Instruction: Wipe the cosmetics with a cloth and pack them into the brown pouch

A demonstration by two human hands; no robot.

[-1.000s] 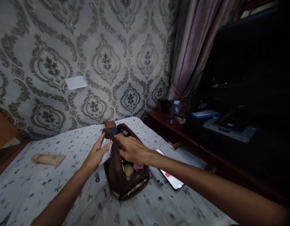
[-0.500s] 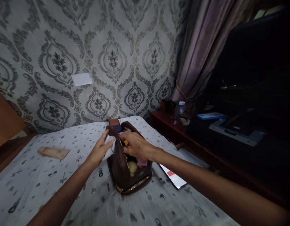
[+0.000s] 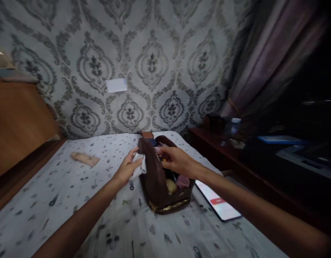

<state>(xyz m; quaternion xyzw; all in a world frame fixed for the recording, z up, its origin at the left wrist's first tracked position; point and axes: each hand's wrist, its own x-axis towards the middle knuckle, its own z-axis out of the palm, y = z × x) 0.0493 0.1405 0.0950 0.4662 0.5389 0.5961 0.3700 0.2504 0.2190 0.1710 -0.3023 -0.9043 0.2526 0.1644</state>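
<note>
A brown toiletry bag [image 3: 154,179] with a gold zipper stands unzipped on the bed. Against its left side, my left hand [image 3: 128,166] is closed on a crumpled white tissue [image 3: 139,167], its fingertips by the bag's upper edge. Over the opening is my right hand [image 3: 178,161], fingers curled into a pinch beside the zipper edge; whatever they hold is hidden. Inside the bag I see a yellowish round item [image 3: 171,186], a pink item [image 3: 183,181] and a bit of orange-yellow under my right fingers. Deeper contents are dark.
On the patterned bedsheet [image 3: 100,200] lies a beige tube [image 3: 85,158] at the left. A lit phone or tablet [image 3: 221,204] rests right of the bag under my right forearm. Beyond the bed's right side, a dark red ledge [image 3: 205,141] carries a clear bottle [image 3: 235,125].
The view has swung left, so everything appears further right. My right fingers sit slightly higher over the opening, and more of the pink item shows. My left hand keeps hold of the tissue.
</note>
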